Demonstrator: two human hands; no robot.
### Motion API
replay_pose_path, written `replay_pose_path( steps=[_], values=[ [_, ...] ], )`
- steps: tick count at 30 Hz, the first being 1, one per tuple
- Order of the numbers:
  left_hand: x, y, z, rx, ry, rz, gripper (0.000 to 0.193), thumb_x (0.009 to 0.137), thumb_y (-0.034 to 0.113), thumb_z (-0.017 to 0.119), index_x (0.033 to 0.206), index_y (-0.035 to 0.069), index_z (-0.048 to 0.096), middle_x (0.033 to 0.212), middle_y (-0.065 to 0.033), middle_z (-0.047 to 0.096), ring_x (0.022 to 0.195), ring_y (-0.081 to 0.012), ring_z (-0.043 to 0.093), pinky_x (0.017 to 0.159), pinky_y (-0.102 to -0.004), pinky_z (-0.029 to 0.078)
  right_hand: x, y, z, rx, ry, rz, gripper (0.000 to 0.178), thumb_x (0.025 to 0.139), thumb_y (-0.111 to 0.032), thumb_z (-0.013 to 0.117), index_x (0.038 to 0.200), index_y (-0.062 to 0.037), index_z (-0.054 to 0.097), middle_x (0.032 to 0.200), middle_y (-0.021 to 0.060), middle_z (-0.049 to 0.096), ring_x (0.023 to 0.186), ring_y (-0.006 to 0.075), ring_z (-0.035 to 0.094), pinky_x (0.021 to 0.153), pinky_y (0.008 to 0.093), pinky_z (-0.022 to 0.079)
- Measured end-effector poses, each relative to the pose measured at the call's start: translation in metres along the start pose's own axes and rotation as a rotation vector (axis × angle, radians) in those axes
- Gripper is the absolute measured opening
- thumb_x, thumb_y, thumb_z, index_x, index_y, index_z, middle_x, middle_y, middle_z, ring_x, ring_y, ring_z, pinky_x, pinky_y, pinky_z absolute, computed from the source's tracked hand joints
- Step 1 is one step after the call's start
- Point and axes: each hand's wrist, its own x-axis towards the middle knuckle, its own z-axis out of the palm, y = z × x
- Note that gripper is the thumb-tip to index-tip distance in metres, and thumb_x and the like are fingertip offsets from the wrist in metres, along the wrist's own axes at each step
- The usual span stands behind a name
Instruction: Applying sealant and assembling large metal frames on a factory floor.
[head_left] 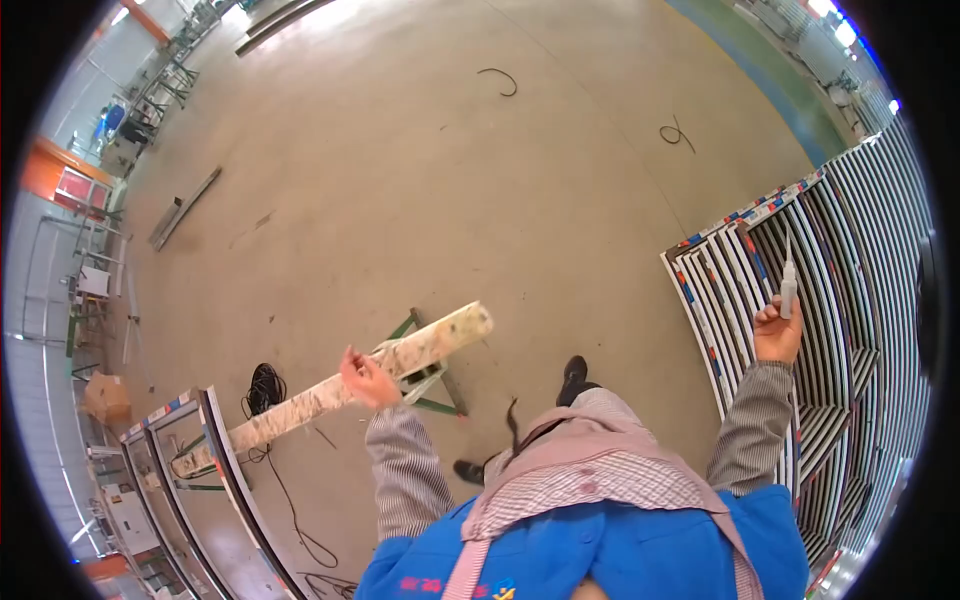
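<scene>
My right hand (778,332) is closed around a small translucent white squeeze bottle (789,291) with a long thin nozzle pointing up and away. It is held out to the right, above stacked dark and white frames (720,295). My left hand (368,380) is over a long padded beam (432,343) with a blotchy, pale covering. Its fingers are loosely bent and apart, and nothing shows in them. Whether that hand touches the beam, I cannot tell. The beam rests on a green trestle (440,385).
Dark-edged frames (215,450) stand at the lower left, across the beam's far-left end. A coiled black cable (264,388) lies on the floor behind the beam. Metal profiles (185,210) lie farther left. Cord pieces (500,80) are on the floor ahead. A cardboard box (106,398) is at the left.
</scene>
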Motion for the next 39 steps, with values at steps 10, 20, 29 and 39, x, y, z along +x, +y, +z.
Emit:
replay_pose_path(
  steps=[10, 20, 29, 39],
  values=[
    [-0.001, 0.029, 0.085, 0.679, -0.013, -0.278, 0.030, 0.079, 0.018, 0.056, 0.107, 0.007, 0.055, 0.108, -0.0080, 0.057, 0.103, -0.0216, 0.052, 0.095, -0.0369, 0.031, 0.172, 0.072, 0.134, -0.096, -0.240, 0.411, 0.025, 0.089, -0.029, 0.051, 0.103, -0.0079, 0.049, 0.080, 0.0031, 0.056, 0.062, 0.0122, 0.052, 0.056, 0.0281, 0.043],
    [0.009, 0.059, 0.082, 0.845, -0.194, -0.265, 0.027, 0.075, 0.019, 0.058, 0.101, 0.009, 0.056, 0.099, -0.0058, 0.058, 0.095, -0.0214, 0.052, 0.093, -0.0390, 0.029, 0.323, 0.162, 0.307, -0.094, -0.471, 0.440, 0.027, 0.090, -0.027, 0.050, 0.112, -0.0109, 0.049, 0.098, 0.0020, 0.060, 0.075, 0.0127, 0.058, 0.062, 0.0284, 0.047],
    [0.032, 0.059, 0.091, 0.780, -0.132, -0.347, 0.025, 0.072, 0.019, 0.060, 0.096, 0.011, 0.059, 0.098, -0.0035, 0.058, 0.093, -0.0196, 0.052, 0.090, -0.0376, 0.031, 0.366, 0.381, 0.506, -0.327, -0.646, 0.722, 0.029, 0.090, -0.028, 0.049, 0.116, -0.0142, 0.048, 0.099, -0.0027, 0.059, 0.074, 0.0078, 0.054, 0.063, 0.0260, 0.045],
    [-0.090, -0.030, 0.126, 1.720, -0.869, -0.266, 0.029, 0.074, 0.030, 0.051, 0.096, 0.012, 0.060, 0.095, -0.0023, 0.059, 0.099, -0.0194, 0.052, 0.094, -0.0398, 0.032, 0.198, 0.696, 0.871, -0.366, -1.121, 0.959, 0.029, 0.091, -0.032, 0.048, 0.113, -0.0131, 0.050, 0.092, 0.0000, 0.056, 0.071, 0.0093, 0.051, 0.060, 0.0247, 0.042]
  ],
)
